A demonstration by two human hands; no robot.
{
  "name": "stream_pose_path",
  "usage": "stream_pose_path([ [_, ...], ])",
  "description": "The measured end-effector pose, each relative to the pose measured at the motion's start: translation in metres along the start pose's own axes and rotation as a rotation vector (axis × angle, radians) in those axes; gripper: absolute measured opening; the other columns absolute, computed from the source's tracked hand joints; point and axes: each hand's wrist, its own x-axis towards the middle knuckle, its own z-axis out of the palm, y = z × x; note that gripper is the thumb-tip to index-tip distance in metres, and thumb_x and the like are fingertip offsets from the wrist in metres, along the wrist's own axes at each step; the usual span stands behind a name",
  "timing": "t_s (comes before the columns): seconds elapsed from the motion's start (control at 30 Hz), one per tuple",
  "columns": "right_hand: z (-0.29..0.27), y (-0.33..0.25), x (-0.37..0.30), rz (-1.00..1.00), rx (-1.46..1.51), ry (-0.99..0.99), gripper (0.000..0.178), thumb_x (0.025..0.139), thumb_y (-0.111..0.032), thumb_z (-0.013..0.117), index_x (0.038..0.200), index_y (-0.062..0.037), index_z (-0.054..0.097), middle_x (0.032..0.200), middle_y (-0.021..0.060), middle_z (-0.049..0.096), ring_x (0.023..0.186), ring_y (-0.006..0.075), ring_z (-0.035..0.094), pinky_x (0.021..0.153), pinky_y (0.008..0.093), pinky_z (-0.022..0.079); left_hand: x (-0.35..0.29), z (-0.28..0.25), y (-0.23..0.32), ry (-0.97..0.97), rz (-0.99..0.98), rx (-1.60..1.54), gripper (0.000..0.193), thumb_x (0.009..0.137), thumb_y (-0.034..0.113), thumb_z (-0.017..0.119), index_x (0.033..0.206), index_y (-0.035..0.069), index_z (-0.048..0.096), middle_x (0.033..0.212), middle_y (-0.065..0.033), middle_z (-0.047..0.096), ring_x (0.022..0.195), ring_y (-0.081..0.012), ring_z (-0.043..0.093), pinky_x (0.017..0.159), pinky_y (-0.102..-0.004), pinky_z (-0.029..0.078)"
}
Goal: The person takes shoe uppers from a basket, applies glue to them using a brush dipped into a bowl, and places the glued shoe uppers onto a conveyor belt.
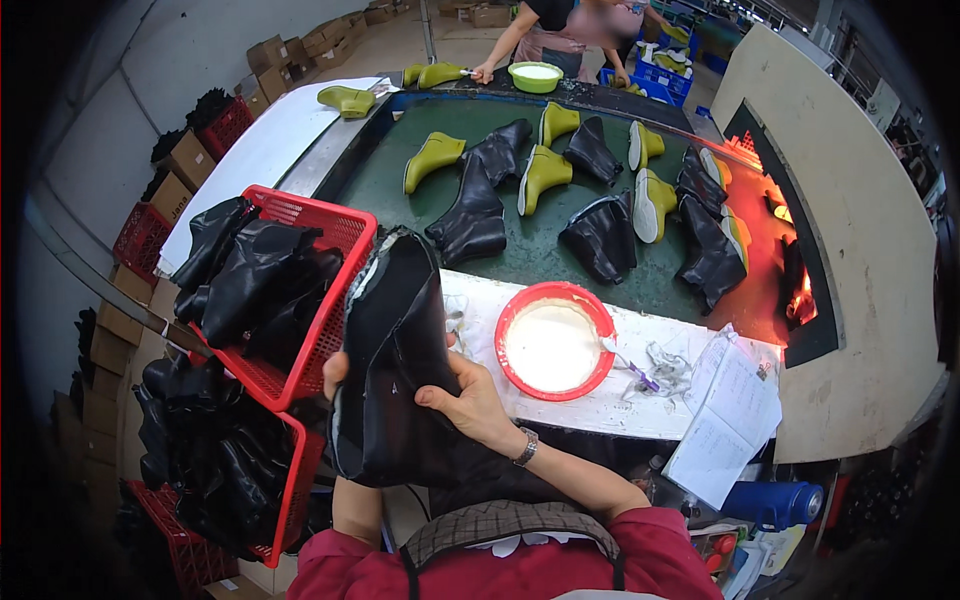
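Note:
A black boot upper (pixel 398 345) with a pale edge along its left side is held up in front of me, near the red crate. My left hand (pixel 337 374) grips its left edge, mostly hidden behind it. My right hand (pixel 474 402), with a watch on the wrist, closes on its right side, thumb in front. Right of the upper, a red bowl (pixel 604 378) of white liquid stands on a white board (pixel 560 415). A brush with a purple handle (pixel 648 382) leans out of the bowl's right side.
Red crates (pixel 350 240) of black uppers stand at my left. On the green conveyor (pixel 400 225) lie several black uppers (pixel 470 222) and yellow-green boots (pixel 545 178), near a glowing heater opening (pixel 785 220). An open notebook (pixel 722 425) lies right. Across, a person (pixel 550 40) works beside a green bowl (pixel 535 82).

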Motion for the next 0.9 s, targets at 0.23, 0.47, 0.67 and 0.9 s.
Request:
stream_pose_path([
  [0.23, -0.004, -0.004, -0.014, 0.074, 0.204, 0.177, 0.037, 0.099, -0.016, 0.071, 0.129, 0.0022, 0.062, 0.117, 0.004, 0.071, 0.102, 0.0094, 0.063, 0.09, 0.0267, 0.052, 0.001, -0.029, -0.006, 0.042, -0.156, -0.152, 0.098, 0.093, 0.075, 0.052, 0.153, -0.002, 0.04, 0.144, -0.022, 0.057, 0.122, -0.0342, 0.064, 0.109, -0.0459, 0.05],
  [0.47, -0.049, -0.051, -0.001, -0.155, -0.303, 0.341, 0.039, 0.094, -0.009, 0.075, 0.128, 0.0029, 0.061, 0.114, 0.0089, 0.07, 0.102, 0.015, 0.064, 0.092, 0.0303, 0.052, 0.005, -0.019, -0.019, -0.04, -0.085, 0.725, 0.052, 0.097, 0.007, 0.065, 0.145, -0.002, 0.045, 0.129, -0.0127, 0.063, 0.105, -0.0223, 0.069, 0.081, -0.0322, 0.058],
  [0.67, -0.157, -0.046, -0.038, -0.267, -0.984, 0.697, 0.037, 0.093, -0.007, 0.071, 0.128, 0.001, 0.064, 0.12, 0.0149, 0.068, 0.109, 0.0265, 0.065, 0.096, 0.0373, 0.05, 0.082, -0.005, 0.072, 0.186, 0.037, 0.65, 0.032, 0.098, 0.01, 0.065, 0.125, -0.003, 0.056, 0.099, -0.0137, 0.07, 0.066, -0.0215, 0.07, 0.048, -0.0285, 0.055],
  [0.9, -0.25, 0.026, -0.114, -0.06, -1.309, 0.954, 0.028, 0.105, -0.017, 0.052, 0.115, 0.0027, 0.07, 0.107, 0.0155, 0.07, 0.103, 0.0299, 0.06, 0.093, 0.0396, 0.047, 0.239, -0.086, 0.173, 0.575, 0.034, 0.47, 0.025, 0.098, 0.016, 0.068, 0.11, -0.003, 0.058, 0.098, -0.0175, 0.069, 0.075, -0.03, 0.074, 0.043, -0.0286, 0.052],
])
